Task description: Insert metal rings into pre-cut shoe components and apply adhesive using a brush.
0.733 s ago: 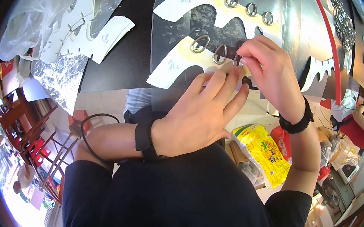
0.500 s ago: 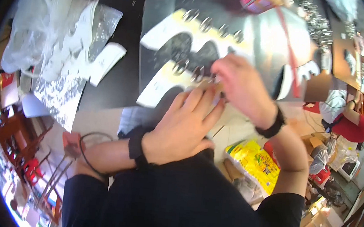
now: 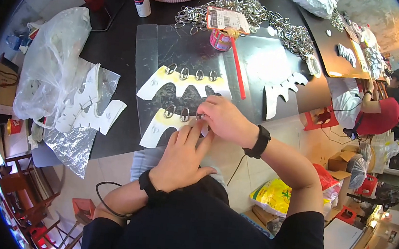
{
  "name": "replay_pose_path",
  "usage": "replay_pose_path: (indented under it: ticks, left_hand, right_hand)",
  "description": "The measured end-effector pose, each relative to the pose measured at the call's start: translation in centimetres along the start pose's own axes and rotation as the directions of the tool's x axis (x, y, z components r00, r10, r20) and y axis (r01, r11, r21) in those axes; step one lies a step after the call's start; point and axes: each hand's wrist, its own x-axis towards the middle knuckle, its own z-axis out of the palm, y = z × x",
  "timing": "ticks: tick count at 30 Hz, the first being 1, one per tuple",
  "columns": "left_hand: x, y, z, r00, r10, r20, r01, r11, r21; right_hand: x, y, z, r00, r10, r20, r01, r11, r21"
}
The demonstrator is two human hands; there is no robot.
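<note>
Pinching: your right hand (image 3: 228, 120) is grasping a ring (image 3: 200, 116) between thumb and fingertips. Your left hand (image 3: 176, 164) is lying palm-down, fingers stretched over the near piece (image 3: 154, 132), not wrapping around anything. Ring is sitting at that piece's far edge, just right of two bare rings (image 3: 173, 112); fingers are hiding most of it, so can't tell if it's touching the piece or being held just above.

Handling, my read: ring is likely being light, rigid, hard to damage, but slick and small. Best be pinching opposite sides of the wire with fingertip pads. Near piece is looking like thin, light, bendy sheet, probably flexing first where it's narrow. Be holding it flat by the wide white end; avoid the yellowish band, which may be tacky (can't confirm).

Looks: ring is showing only a silvery glint. Its two neighbours are standing up as shiny rounded loops. Near piece is showing white, yellowish along the far edge, curving in on the near side; its right part is disappearing under your hands. Far piece (image 3: 150, 88) is lying beyond, scalloped, carrying four rings (image 3: 183, 73).
</note>
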Motion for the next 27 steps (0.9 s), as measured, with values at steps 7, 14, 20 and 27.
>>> replay_pose_path:
  ticks: [7,14,20,27]
  left_hand:
    - [-0.2,0.0,0.0,1.0,-0.017,-0.022,0.015,0.997,-0.072]
    - [-0.5,-0.3,-0.6,0.998,0.025,-0.065,-0.033,0.991,-0.131]
    - [-2.5,-0.9,-1.9,0.967,0.045,-0.25,-0.113,0.958,-0.264]
    - [-2.9,-2.3,-3.7,0.907,0.024,-0.421,-0.169,0.935,-0.31]
  right_hand:
    - [0.5,0.1,-0.4,0.999,0.018,0.028,-0.019,1.0,0.025]
    - [0.6,-0.1,-2.1,0.985,0.17,0.023,-0.172,0.97,0.17]
    - [-0.3,1.5,-10.2,0.901,0.42,0.108,-0.415,0.908,-0.064]
    - [7.7,12.2,-16.3,0.88,0.397,-0.26,-0.428,0.9,-0.078]
